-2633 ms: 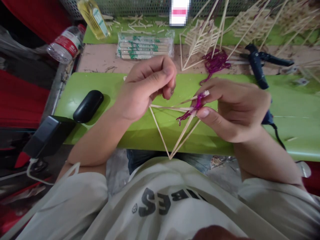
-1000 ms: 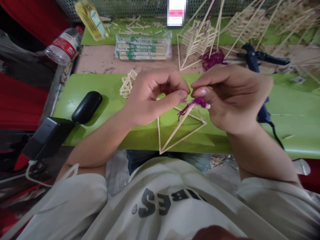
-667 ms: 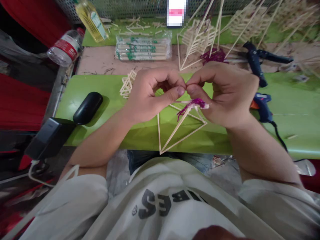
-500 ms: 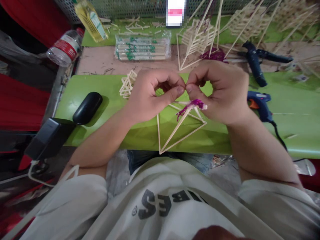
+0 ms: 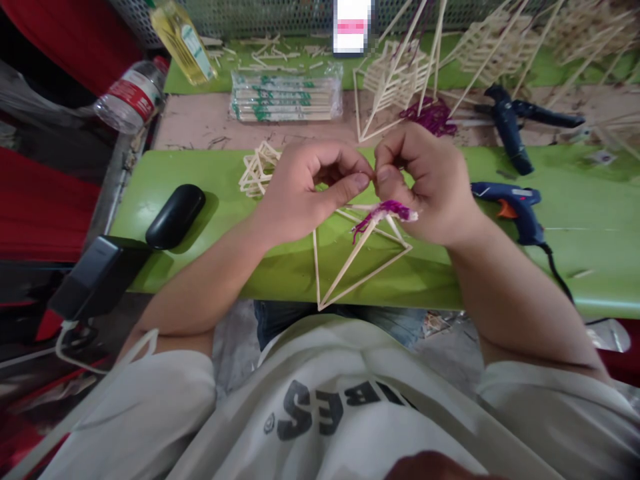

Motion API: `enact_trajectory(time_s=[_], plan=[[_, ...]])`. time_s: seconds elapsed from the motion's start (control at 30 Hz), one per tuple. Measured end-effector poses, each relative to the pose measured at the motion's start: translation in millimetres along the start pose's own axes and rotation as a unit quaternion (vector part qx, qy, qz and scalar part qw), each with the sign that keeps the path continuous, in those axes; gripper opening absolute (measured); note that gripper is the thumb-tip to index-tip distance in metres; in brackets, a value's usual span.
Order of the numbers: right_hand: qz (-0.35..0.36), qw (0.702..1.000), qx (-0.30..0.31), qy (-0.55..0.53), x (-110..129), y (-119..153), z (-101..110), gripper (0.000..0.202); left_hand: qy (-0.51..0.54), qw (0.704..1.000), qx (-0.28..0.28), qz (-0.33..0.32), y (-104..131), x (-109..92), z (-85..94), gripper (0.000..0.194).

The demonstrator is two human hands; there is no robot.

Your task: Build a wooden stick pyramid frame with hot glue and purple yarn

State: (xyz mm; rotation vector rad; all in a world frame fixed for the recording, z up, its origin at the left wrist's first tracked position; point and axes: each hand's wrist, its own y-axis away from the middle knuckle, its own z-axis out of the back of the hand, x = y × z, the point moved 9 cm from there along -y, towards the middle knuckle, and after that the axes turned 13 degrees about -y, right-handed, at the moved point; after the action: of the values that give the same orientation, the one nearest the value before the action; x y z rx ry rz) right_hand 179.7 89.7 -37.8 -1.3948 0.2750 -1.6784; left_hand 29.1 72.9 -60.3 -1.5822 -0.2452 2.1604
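Closely paired, the left hand (image 5: 305, 193) and right hand (image 5: 430, 179) each press thumb to finger, probably for fine control; whether anything lies between the fingertips is too small to tell. Just below, the wooden-stick frame (image 5: 347, 265) sits on the green bench (image 5: 575, 273), one corner at the front edge, its purple yarn (image 5: 395, 210) uppermost, seemingly for easy reach. The glue gun (image 5: 525, 200) lies beside the right forearm, presumably to be handy.
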Motion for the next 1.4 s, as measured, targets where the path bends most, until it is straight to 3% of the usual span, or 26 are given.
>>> enact_trajectory(time_s=[0.2,0.33,0.6,0.9,1.03,1.27,1.4], plan=[[-0.076,0.981,-0.022,-0.180,-19,1,-5,0.042,-0.004,1.000,-0.007,-0.016,2,-4,2.5,0.046],[-0.112,0.966,-0.034,-0.232,-23,2,-10,0.046,-0.004,1.000,-0.016,-0.007,5,-6,3.8,0.041],[-0.117,0.975,-0.052,-0.182,-18,4,-8,0.039,-0.052,0.997,-0.044,-0.022,6,-9,6.2,0.041],[-0.080,0.989,-0.081,-0.091,-5,3,1,0.036,-0.081,0.994,-0.070,-0.036,8,-7,11.1,0.022],[-0.046,0.988,-0.110,-0.101,-5,5,2,0.037,-0.046,0.997,-0.062,-0.017,6,-6,9.5,0.020],[-0.050,0.987,-0.086,-0.125,-9,10,0,0.024,0.051,0.998,-0.044,0.010,5,2,7.0,0.023],[-0.005,0.988,-0.109,-0.107,0,8,3,0.021,0.062,0.997,-0.036,-0.003,5,4,4.7,0.027]])
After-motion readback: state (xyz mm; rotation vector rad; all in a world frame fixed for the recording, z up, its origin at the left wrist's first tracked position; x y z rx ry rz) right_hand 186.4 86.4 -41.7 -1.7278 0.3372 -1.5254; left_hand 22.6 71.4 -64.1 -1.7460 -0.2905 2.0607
